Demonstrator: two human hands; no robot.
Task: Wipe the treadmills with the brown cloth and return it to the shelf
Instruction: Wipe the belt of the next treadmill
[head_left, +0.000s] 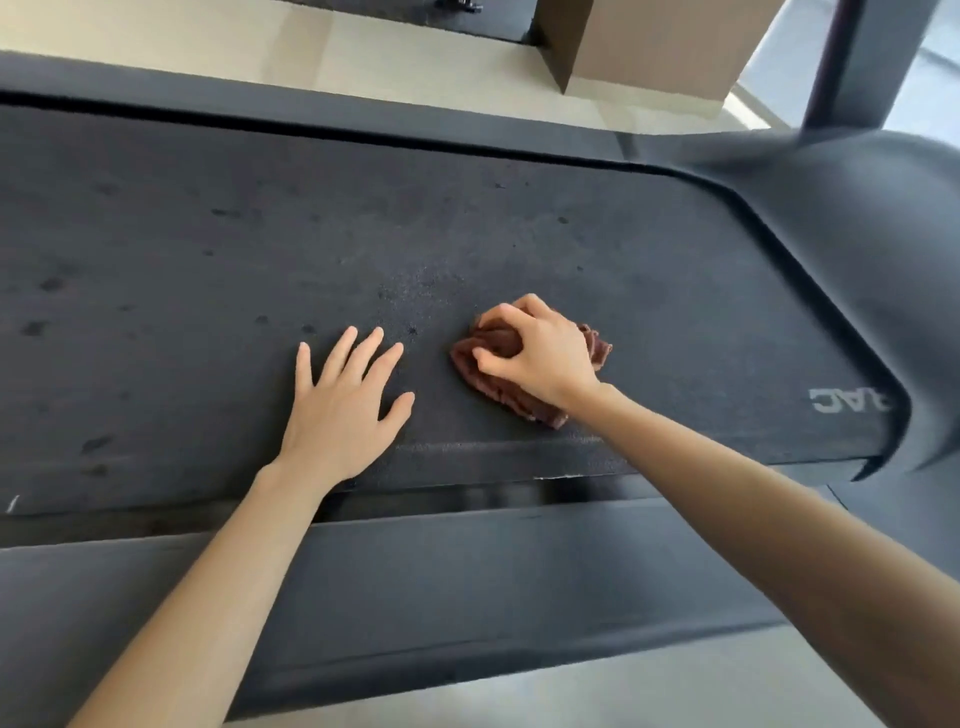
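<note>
Brown terry folds bunch under your right hand (535, 356), whose curled fingers grip the brown cloth (511, 387) and hold it down on the treadmill belt (208, 260). The cloth sits crumpled near the belt's close edge, its lower corner reaching out from beneath your wrist. Your left hand (343, 405) lies flat on the belt just beside the cloth, fingers straight and spread, holding nothing; the 2 hands are near each other but apart. Dark spots dot the belt to the left and beyond your hands. White lettering (847, 401) is printed on the belt toward its right end, where the dark motor cover (857, 249) curves around it. Nearer to you runs the grey side rail (467, 582). Past the far rail, a brown cardboard box (660, 47) stands on the pale floor (311, 47).
</note>
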